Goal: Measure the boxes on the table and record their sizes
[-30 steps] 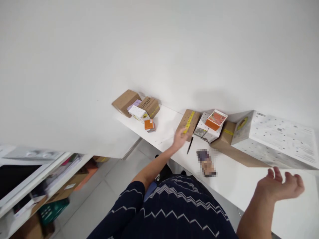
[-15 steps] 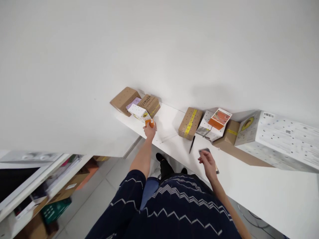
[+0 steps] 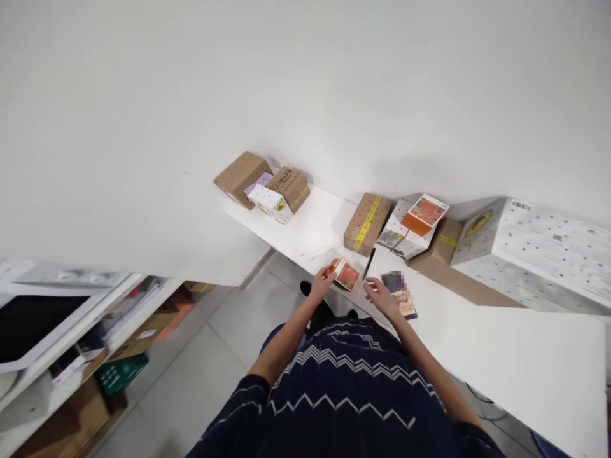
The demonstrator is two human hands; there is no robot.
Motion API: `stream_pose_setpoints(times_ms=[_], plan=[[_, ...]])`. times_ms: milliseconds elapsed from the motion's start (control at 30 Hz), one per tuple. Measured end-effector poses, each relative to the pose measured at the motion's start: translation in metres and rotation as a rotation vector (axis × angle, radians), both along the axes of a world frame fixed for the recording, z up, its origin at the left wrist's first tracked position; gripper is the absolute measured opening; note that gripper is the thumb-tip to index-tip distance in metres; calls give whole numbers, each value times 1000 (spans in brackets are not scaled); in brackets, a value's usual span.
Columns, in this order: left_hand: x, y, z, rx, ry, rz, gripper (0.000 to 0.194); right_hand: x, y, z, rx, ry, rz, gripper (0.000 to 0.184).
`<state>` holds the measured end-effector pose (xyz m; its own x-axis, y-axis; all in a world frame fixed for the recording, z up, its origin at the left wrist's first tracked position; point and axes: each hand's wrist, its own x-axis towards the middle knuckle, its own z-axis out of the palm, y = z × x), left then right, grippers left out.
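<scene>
My left hand (image 3: 321, 282) grips a small orange and white box (image 3: 345, 274) at the near edge of the white table (image 3: 501, 343). My right hand (image 3: 380, 295) hovers just right of that box with its fingers spread, holding nothing. A phone (image 3: 399, 292) lies flat right beside my right hand. A black pen (image 3: 369, 263) lies on the table just behind the box.
A brown box with yellow tape (image 3: 365, 222) and a white box topped by an orange one (image 3: 420, 219) stand behind. A cluster of small boxes (image 3: 272, 191) sits at the far left corner. A large white dotted box (image 3: 539, 248) lies right. Shelves (image 3: 71, 343) stand lower left.
My left hand took the small orange box from beside the far cluster and brought it to the near table edge. My right hand came in from the right, then dropped off the phone and opened.
</scene>
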<state>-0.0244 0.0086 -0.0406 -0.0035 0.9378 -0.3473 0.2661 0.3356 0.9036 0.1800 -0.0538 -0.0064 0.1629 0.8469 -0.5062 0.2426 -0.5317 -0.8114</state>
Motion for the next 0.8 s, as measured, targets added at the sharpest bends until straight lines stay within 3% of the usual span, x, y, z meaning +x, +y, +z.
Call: stream_pose_setpoints(times_ms=[100,200,400,567,667,800], plan=[[3,5,-8,-164,-223,116,38,-8,4,-7,-35,-1,43,46],[3,10,-13,-150,-263,185,38,-16,3,-11,-44,2,82,51],[0,4,-11,-261,-328,368,59,-22,5,-16,-75,-62,130,60],[2,-20,-16,-349,-337,291,87,-26,10,-19,-127,-11,130,59],[8,-30,-20,-379,-391,203,85,-28,9,-20,-114,59,128,54],[13,-34,-18,-293,-426,61,78,-28,6,-20,-104,131,101,51]])
